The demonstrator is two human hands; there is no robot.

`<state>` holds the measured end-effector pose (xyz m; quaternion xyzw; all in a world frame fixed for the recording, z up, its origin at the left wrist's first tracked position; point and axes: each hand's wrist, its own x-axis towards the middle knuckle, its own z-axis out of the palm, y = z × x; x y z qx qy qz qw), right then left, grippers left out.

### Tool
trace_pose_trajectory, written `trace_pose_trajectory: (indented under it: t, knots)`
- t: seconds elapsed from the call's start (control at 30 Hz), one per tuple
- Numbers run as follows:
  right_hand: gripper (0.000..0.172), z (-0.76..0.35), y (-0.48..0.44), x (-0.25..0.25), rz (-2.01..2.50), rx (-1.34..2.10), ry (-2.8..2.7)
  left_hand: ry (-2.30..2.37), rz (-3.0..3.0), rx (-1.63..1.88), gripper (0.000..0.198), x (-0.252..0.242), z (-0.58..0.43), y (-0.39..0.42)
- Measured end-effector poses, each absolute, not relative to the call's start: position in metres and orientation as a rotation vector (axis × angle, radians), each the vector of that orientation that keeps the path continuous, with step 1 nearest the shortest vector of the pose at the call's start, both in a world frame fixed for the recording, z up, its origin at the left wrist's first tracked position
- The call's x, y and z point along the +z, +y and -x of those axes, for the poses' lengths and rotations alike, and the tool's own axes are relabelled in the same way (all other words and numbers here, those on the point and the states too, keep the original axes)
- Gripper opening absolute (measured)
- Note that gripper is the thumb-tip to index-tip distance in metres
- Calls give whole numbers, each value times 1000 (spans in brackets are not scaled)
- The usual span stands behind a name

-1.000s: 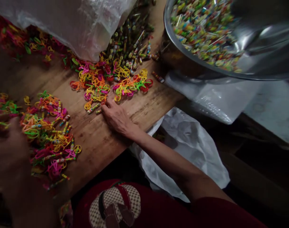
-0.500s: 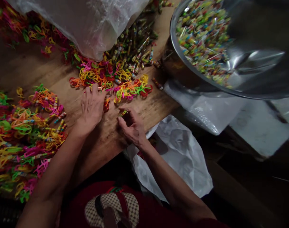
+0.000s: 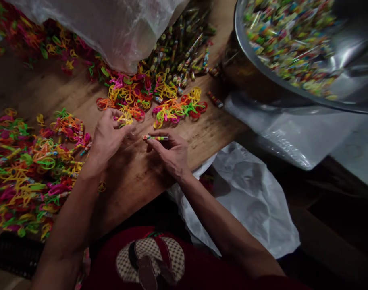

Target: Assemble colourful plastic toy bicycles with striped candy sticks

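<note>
My right hand [image 3: 173,153] pinches a small clear tube with colourful contents [image 3: 159,138] between thumb and fingers, just above the wooden table [image 3: 135,173]. To its left, my left hand [image 3: 108,137] has its thumb and fingers closed on a yellow plastic piece [image 3: 125,120]. Bright plastic bicycle-like pieces [image 3: 177,108] lie in a small pile just beyond both hands. More of them form a large heap [image 3: 29,173] at the left, with filled tubes mixed in.
A large metal bowl [image 3: 262,68] full of small colourful tubes stands at the upper right. Loose tubes [image 3: 184,52] lie behind the pieces, beside a plastic bag [image 3: 111,28]. A white sack [image 3: 241,201] hangs at the table's front edge.
My left hand has closed on a yellow piece from the pile. The tube in my right hand now points leftward and shows more fully. The view has shifted slightly left.
</note>
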<state>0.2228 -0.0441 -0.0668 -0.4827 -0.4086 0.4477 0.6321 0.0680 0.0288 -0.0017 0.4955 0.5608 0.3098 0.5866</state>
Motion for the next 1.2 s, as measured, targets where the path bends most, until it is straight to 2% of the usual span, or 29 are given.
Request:
trace_pose_trajectory:
  t: [0.07, 0.17, 0.3, 0.6, 0.77, 1.07, 1.2]
  knots:
    - [22, -220, -42, -63, 1081, 1058, -937, 1191, -967, 702, 58, 0, -66, 17]
    - [18, -216, -43, -64, 1082, 1061, -981, 1072, -815, 640, 56, -1, -63, -2]
    - [13, -211, -50, -71, 1069, 974, -1053, 1040, -736, 622, 47, -3, -65, -16]
    - [19, -214, -57, -73, 1211, 1004, -1051, 1151, -595, 653, 9, -7, -69, -15]
    - [17, -218, -56, -71, 1166, 1055, -1032, 1147, -483, 636, 8, -7, -73, -17]
    - [29, -226, -58, -75, 1072, 1259, -1015, 1193, -321, 661, 2, -18, -76, -20]
    - [34, -227, -58, -76, 1022, 1327, -948, 1180, -345, 715, 8, -20, -78, -25]
